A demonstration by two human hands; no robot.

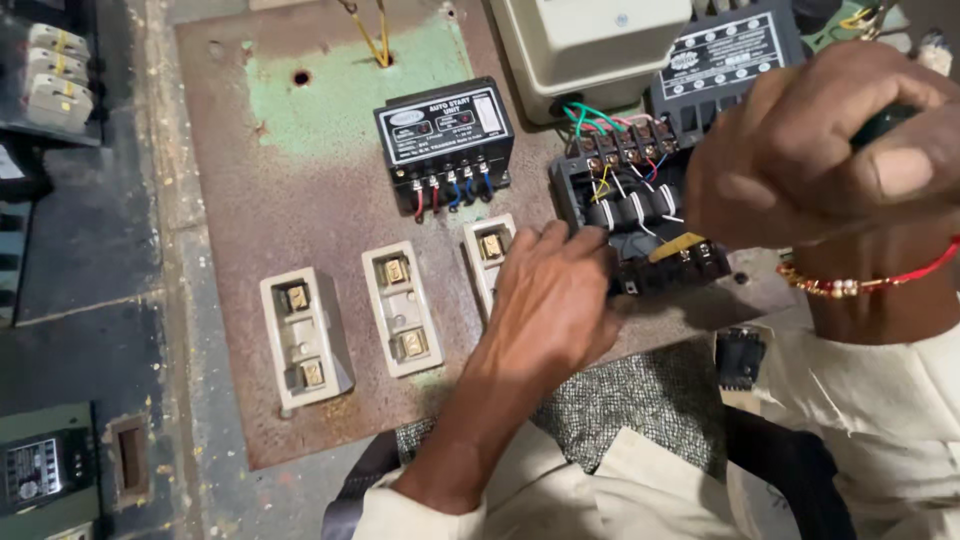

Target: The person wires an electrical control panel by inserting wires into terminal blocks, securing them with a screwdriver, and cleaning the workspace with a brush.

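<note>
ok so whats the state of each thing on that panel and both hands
left hand: resting on the black terminal block, fingers bent
right hand: closed round a dark tool handle
black terminal block: cover off, wires exposed
black control box: wired at the bottom
three cream fuse holders: open, carriers out
</note>
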